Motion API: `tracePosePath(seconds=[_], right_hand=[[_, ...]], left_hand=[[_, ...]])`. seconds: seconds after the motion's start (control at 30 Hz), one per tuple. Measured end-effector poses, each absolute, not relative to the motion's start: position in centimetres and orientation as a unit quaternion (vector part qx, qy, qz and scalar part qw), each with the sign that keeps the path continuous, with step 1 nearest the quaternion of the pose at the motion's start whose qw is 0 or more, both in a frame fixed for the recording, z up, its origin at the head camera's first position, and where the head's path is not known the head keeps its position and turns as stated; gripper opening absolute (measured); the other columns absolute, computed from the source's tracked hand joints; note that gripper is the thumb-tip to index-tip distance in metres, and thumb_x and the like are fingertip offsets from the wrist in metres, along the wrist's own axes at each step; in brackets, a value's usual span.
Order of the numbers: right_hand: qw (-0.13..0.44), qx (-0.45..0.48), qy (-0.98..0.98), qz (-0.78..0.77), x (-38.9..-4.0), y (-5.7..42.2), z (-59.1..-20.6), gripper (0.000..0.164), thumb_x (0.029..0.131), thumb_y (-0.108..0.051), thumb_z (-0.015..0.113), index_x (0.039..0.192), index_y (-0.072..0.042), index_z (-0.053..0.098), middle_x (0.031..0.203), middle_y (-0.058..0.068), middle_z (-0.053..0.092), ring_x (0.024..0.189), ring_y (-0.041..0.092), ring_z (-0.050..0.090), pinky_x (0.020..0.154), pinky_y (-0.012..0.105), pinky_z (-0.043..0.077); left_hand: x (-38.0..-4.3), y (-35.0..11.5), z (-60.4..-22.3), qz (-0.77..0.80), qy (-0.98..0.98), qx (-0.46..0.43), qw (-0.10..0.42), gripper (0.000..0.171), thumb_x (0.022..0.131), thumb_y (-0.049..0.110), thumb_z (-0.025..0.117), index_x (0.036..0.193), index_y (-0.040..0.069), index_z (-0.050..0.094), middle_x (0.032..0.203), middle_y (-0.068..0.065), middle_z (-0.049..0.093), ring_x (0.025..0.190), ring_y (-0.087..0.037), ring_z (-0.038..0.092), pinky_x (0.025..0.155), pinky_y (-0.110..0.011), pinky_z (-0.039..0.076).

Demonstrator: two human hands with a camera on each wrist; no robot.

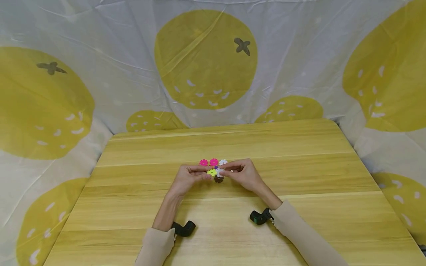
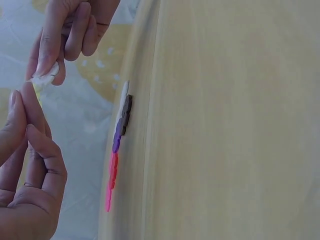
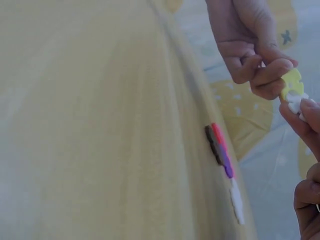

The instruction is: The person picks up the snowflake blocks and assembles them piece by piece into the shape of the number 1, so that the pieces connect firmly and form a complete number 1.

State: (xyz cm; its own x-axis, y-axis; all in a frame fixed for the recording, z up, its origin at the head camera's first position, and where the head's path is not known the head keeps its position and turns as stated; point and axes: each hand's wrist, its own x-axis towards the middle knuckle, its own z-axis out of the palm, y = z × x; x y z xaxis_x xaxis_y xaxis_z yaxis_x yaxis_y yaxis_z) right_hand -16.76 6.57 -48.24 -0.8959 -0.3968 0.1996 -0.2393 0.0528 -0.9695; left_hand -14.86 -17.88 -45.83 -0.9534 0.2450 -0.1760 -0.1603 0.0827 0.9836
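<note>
Just above the table, my left hand (image 1: 189, 179) pinches a yellow snowflake disc (image 1: 211, 172) between thumb and fingers. My right hand (image 1: 245, 174) pinches a white snowflake disc (image 1: 219, 172) the same way. Edge to edge, the two discs meet in the right wrist view, where the yellow disc (image 3: 292, 81) is against the white disc (image 3: 296, 103); whether their slots interlock I cannot tell. Seen from the left wrist, the fingers cover most of the white disc (image 2: 46, 76), and only a sliver of yellow shows.
Several loose discs lie flat on the wooden table (image 1: 283, 155) around the hands: two pink discs (image 1: 203, 162), another white disc (image 1: 223, 162), a purple disc (image 1: 216, 167) and a brown disc (image 1: 218, 179). A patterned cloth (image 1: 206, 59) hangs behind the table. Black cameras (image 1: 185, 229) sit at both wrists.
</note>
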Motion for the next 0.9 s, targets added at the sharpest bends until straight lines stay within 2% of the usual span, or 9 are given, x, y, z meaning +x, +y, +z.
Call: tracePosePath(seconds=[0.33,0.53,0.7,0.9], right_hand=[[0.052,-0.217,0.716,-0.662,-16.47,6.48,-47.42,0.011,0.091,-0.012,0.081,0.100,-0.007,0.083,0.091,0.015,0.080,0.054,0.007,0.032,0.051,0.020,0.027],[0.041,-0.216,0.722,-0.657,-16.43,6.34,-47.30,0.010,0.090,-0.012,0.081,0.099,-0.008,0.084,0.089,0.014,0.080,0.053,0.007,0.031,0.051,0.020,0.025],[0.031,-0.222,0.726,-0.650,-16.36,6.27,-47.27,0.009,0.090,-0.013,0.082,0.098,-0.009,0.084,0.086,0.013,0.080,0.052,0.007,0.031,0.050,0.020,0.026],[0.020,-0.220,0.716,-0.662,-16.31,6.16,-47.71,0.010,0.090,-0.009,0.081,0.099,-0.006,0.083,0.083,0.022,0.076,0.052,0.007,0.032,0.049,0.020,0.027]], left_hand=[[-14.62,-17.58,-45.45,0.688,0.711,0.028,0.142,0.033,0.090,-0.002,0.077,0.120,-0.013,0.071,0.094,-0.005,0.081,0.082,-0.015,0.079,0.084,-0.036,0.062],[-14.57,-17.35,-45.75,0.702,0.699,0.027,0.134,0.034,0.089,-0.003,0.077,0.120,-0.015,0.070,0.095,-0.007,0.081,0.081,-0.016,0.079,0.085,-0.037,0.062],[-14.50,-17.25,-45.79,0.712,0.689,0.020,0.133,0.035,0.090,-0.004,0.076,0.122,-0.015,0.068,0.092,-0.003,0.082,0.079,-0.014,0.079,0.084,-0.035,0.062],[-14.40,-16.96,-45.64,0.717,0.684,0.005,0.135,0.037,0.090,-0.001,0.077,0.122,-0.014,0.068,0.093,-0.003,0.082,0.082,-0.015,0.079,0.086,-0.034,0.061]])
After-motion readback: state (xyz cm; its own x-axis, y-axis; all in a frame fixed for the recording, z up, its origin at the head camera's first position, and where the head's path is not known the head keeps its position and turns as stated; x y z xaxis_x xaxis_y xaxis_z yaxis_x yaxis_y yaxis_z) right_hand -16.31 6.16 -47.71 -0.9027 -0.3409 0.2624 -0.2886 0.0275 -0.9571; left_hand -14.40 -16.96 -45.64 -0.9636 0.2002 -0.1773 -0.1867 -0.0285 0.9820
